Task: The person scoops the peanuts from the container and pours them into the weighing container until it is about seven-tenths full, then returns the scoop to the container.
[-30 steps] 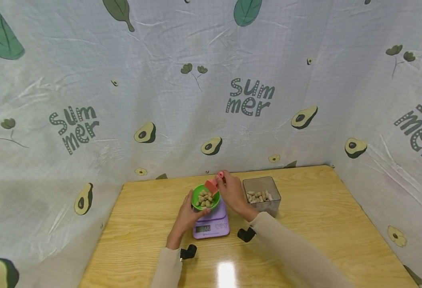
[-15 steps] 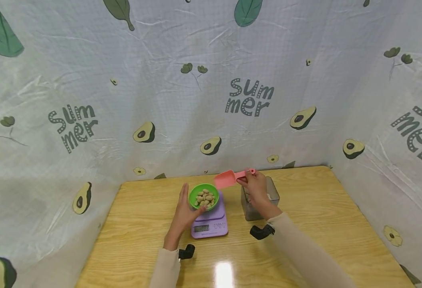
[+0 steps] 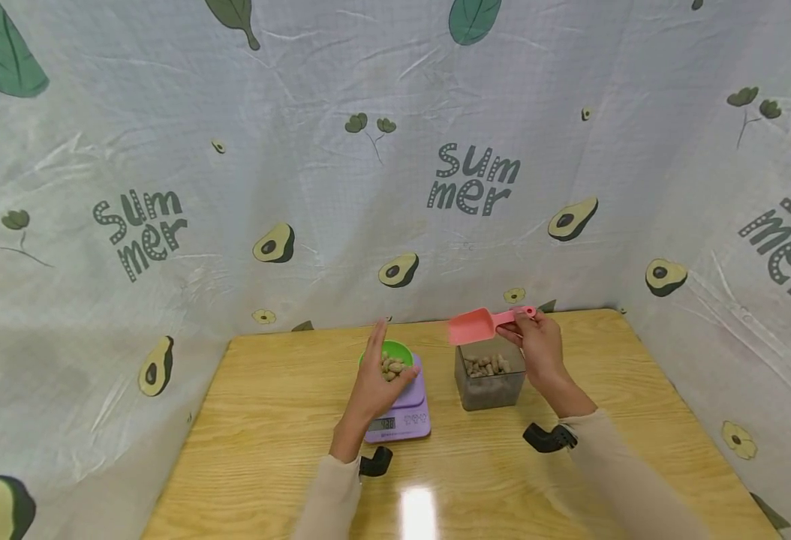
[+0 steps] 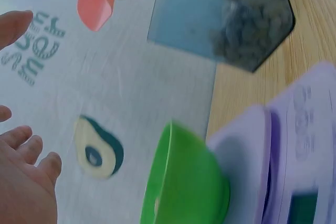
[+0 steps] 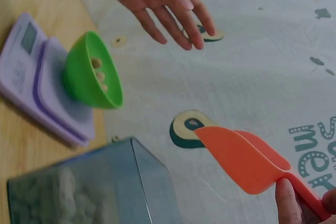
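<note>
My right hand (image 3: 542,352) pinches the handle of a pink scoop (image 3: 473,328), raised over the back of a clear grey plastic box (image 3: 493,390). Peanuts in their shells (image 3: 486,366) lie in the bottom of that box. My left hand (image 3: 371,386) is lifted off with its fingers straight, apart from the green bowl (image 5: 89,72). The bowl holds several peanuts (image 3: 392,366) and stands on a purple kitchen scale (image 3: 409,420) with a lit digital display. In the head view the left hand covers part of the bowl and scale.
A wooden table (image 3: 267,450) bears the scale and the box side by side. Behind and at the sides hangs a pale sheet (image 3: 328,225) printed with avocados and lettering, close to the table's back edge. Black camera mounts (image 3: 549,438) sit on both wrists.
The right hand has carried the scoop from over the bowl rightwards to above the box. The left hand has let go of the bowl and risen. The number on the scale's display has changed.
</note>
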